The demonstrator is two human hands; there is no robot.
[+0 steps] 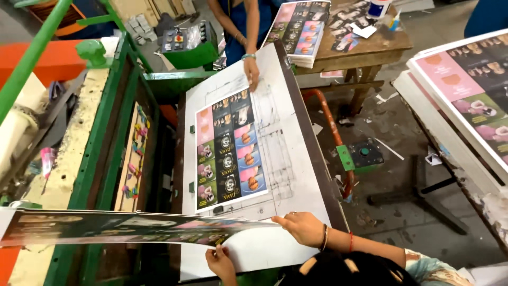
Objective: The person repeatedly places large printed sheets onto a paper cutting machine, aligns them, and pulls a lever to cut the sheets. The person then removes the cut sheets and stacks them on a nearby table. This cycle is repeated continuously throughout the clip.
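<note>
Green machine frame (106, 159): far left, open; die board (135, 159) w/ small coloured pads stands on edge inside it.
Held sheet (106, 228): long printed sheet, nearly edge-on to the cam, kept flat & level over the frame's near end, above the white board's near-left corner. Prob. carried flat w/ both hands so it doesn't sag or crease.
Left hand (219, 262): at the board's near edge, under the held sheet's near side, fingers closed up onto that edge; props the middle.
Laid sheet (230, 151): 2nd printed sheet, flat on the white board (296, 159), pushed to its left edge; looks squared up against the small green stops there.
Co-worker's hand (252, 71): someone else's, reaching in from the far edge, fingertips down on the board just past the laid sheet's far-right corner.
Right hand (304, 228): near-right part of the board, bangle & red thread at the wrist, pinched shut on the held sheet's right tip.
Stack of prints (299, 26): on the wooden table (370, 47) beyond the board's far-right corner, within the co-worker's reach.
Switch box (364, 154): green, off the board's right edge, on the red pipe.
Right stacks (465, 90): more printed sheets, far right, well apart from both hands.
</note>
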